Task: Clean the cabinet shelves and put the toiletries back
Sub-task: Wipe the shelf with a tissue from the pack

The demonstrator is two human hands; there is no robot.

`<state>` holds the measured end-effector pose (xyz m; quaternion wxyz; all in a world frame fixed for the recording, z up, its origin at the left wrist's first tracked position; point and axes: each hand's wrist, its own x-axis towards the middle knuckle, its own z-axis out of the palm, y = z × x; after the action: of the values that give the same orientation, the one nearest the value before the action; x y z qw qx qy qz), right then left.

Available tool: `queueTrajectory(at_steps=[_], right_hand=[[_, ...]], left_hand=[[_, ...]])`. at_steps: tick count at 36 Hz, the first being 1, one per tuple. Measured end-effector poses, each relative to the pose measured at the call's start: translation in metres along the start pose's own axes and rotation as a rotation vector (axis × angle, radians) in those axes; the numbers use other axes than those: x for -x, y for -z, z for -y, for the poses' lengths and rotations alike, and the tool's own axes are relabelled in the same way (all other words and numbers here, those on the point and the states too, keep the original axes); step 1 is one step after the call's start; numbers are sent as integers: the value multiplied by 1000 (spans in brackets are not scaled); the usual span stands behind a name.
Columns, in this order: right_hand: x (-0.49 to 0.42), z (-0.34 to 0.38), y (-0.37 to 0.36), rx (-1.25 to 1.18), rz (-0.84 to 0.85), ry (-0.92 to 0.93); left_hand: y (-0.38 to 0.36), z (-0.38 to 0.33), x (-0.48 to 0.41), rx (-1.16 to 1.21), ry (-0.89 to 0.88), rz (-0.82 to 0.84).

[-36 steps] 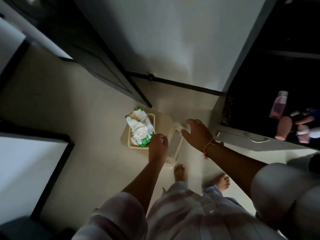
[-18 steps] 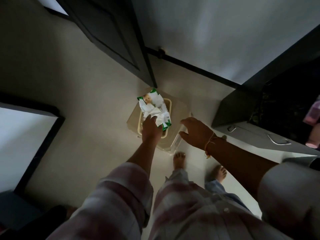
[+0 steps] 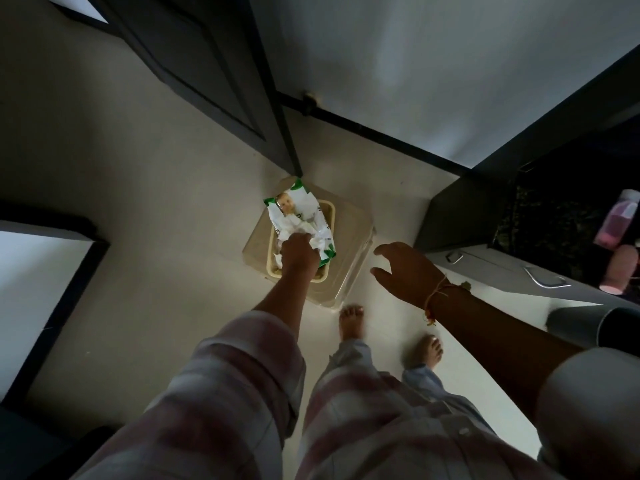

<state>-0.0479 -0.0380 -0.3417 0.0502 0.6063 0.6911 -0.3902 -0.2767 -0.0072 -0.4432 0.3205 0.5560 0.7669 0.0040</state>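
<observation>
A white and green wipes pack [image 3: 298, 220] lies across the opening of a beige bin [image 3: 349, 230] on the floor, whose lid [image 3: 353, 271] is open to the right. My left hand [image 3: 298, 255] grips the pack's near end and presses it into the bin. To the right of the bin, my right hand [image 3: 403, 269] hovers with fingers spread and holds nothing. A pink bottle [image 3: 618, 221] and a pale pink bottle [image 3: 620, 270] stand on the dark cabinet shelf at the far right.
A dark door [image 3: 207, 71] stands open behind the bin. White drawer fronts with handles [image 3: 540, 278] sit below the cabinet shelf. My bare feet [image 3: 351, 322] are on the pale floor just in front of the bin.
My left hand moved from the bin's near edge onto the wipes pack and closed on it. My right hand let go of the lid and drew back to the right.
</observation>
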Motion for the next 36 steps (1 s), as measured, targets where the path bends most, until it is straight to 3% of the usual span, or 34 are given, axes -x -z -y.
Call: queueTrajectory(at_steps=[5, 10, 13, 17, 29, 36], right_hand=[[-2, 1, -1, -2, -9, -3], [-3, 0, -4, -9, -11, -15], [-1, -1, -5, -6, 4, -20], [1, 1, -2, 8, 17, -36], [6, 15, 11, -110, -12, -52], [23, 5, 24, -342, -138, -98]], left_hand=[[1, 4, 3, 163, 100, -48], [-3, 14, -1, 174, 150, -42], [-2, 17, -2, 122, 107, -31], [8, 13, 9, 78, -15, -181], [43, -22, 56, 411, 77, -317], [45, -73, 76, 602, 157, -251]])
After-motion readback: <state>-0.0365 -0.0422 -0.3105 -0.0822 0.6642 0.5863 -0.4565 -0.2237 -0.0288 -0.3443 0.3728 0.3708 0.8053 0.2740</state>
